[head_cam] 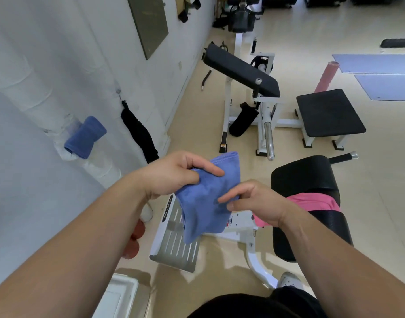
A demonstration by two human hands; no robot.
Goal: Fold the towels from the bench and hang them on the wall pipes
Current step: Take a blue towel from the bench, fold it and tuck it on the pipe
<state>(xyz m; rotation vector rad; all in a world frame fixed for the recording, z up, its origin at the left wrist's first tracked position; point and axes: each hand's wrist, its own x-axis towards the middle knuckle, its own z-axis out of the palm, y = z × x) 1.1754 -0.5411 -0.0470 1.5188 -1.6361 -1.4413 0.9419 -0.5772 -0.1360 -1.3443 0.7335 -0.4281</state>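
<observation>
A folded blue towel (pixel 206 198) hangs in the air in front of me. My left hand (pixel 176 174) pinches its upper left part, thumb on top. My right hand (pixel 254 203) touches its right edge with thumb and fingertips. A pink towel (pixel 311 203) lies across the black padded bench (pixel 307 180) to the right, partly hidden by my right wrist. Another folded blue towel (pixel 85 137) is draped over a white wrapped wall pipe (pixel 59 115) at the left.
A black strap (pixel 139 134) hangs from a wall hook. White gym machines with black pads (pixel 240 72) and a black stool (pixel 330 113) stand further back. A pink foam roller (pixel 326 76) and mats (pixel 380 63) lie at right. A metal footplate (pixel 176 246) sits below the towel.
</observation>
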